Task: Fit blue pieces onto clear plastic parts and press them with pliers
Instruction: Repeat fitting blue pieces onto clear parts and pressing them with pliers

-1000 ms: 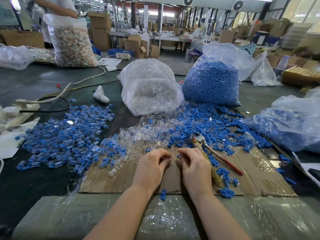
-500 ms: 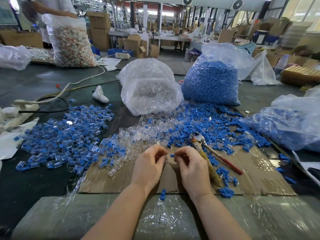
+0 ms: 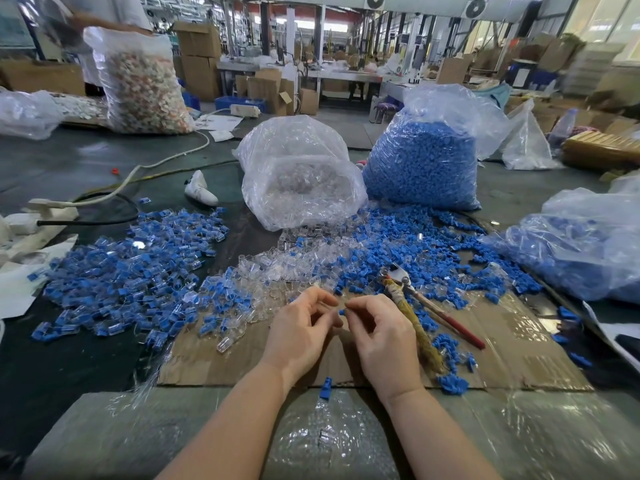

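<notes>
The room was a large factory hall. Round fans (image 3: 375, 0) hung along a pale overhead beam, and daylight came through tall windows (image 3: 602, 19) on the right. Stacked cardboard boxes (image 3: 200, 55) stood at the back left beside a long white bench (image 3: 311, 69). More boxes crowded the right side. The dark green desk (image 3: 62, 161) reflected the light.

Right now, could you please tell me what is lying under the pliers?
The pliers rest on flattened cardboard, their head among loose blue pieces. Anything directly beneath them is hidden.
</notes>
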The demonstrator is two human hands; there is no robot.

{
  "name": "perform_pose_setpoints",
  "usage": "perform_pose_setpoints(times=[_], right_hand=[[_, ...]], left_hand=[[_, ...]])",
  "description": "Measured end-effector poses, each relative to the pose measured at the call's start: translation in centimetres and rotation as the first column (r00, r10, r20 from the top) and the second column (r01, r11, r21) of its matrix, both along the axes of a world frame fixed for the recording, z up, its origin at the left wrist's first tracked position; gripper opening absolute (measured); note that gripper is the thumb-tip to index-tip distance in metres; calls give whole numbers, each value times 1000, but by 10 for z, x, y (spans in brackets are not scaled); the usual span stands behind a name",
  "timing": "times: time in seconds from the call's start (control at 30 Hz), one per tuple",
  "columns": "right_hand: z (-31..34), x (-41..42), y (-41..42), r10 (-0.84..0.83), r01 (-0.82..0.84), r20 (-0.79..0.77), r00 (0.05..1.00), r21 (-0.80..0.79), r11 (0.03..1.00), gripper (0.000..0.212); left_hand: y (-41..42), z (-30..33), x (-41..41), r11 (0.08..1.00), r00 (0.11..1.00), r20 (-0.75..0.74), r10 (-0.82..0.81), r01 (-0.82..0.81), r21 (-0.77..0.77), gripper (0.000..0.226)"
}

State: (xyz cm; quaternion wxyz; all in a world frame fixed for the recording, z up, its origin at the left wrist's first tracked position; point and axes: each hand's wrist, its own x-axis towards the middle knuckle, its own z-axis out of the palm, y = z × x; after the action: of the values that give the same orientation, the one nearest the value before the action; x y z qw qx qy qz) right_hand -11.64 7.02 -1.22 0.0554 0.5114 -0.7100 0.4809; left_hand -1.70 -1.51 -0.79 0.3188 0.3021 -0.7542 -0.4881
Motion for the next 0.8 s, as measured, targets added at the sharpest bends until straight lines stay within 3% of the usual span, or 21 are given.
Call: perform_pose_setpoints(times=[0.2, 0.5, 0.8], right_hand=[[0, 1, 0, -12, 15, -66, 998, 53, 998, 9], [1, 1, 0, 53, -51, -37, 998, 53, 997, 28], [1, 1, -1, 56, -55, -25, 998, 34, 998, 26]], left_hand=[[1, 1, 0, 998, 998, -12, -56, 57, 31, 12], [-1, 0, 1, 998, 999, -22, -30, 31, 54, 19], [-2, 0, 1, 994, 998, -41, -45, 49, 100, 16]])
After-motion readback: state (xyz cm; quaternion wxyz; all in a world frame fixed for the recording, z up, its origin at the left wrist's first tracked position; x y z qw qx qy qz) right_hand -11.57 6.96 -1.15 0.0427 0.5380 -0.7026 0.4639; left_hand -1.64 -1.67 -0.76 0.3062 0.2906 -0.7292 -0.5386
